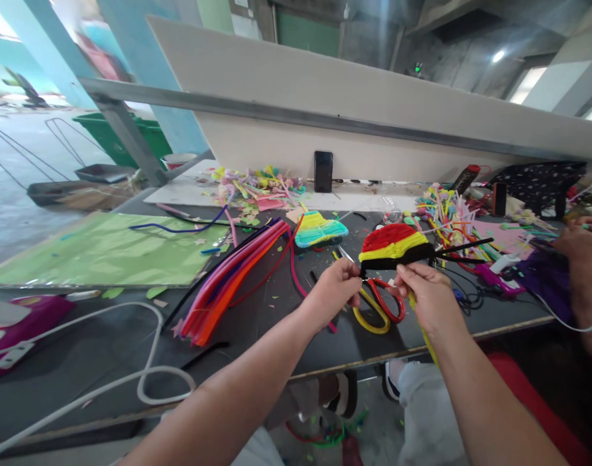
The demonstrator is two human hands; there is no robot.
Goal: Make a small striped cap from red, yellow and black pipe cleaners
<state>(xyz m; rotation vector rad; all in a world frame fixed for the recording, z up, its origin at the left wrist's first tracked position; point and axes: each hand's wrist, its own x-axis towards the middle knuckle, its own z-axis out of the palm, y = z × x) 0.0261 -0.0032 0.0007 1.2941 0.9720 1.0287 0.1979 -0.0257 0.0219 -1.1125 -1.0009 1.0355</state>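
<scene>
Between my hands is a rounded piece of pipe cleaners point(391, 244) with red, yellow and black bands. My left hand point(338, 283) pinches its black left corner. My right hand point(424, 291) grips the lower black edge, fingers closed. A yellow pipe cleaner point(428, 346) hangs down from under the right palm. Black pipe cleaner ends point(463, 248) stick out to the right. Just beneath the piece lie scissors point(372, 318) with red and yellow handles. Behind my left hand rests a second piece point(319, 230) in yellow, turquoise and blue.
Left of my arms lie a bundle of pipe cleaners point(228, 285) and a green mat point(106, 249). A white cable point(153, 323) loops near a purple tool point(28, 330). A phone point(323, 171) leans on the board. At right are loose stems point(446, 210) and another person's hand point(584, 249).
</scene>
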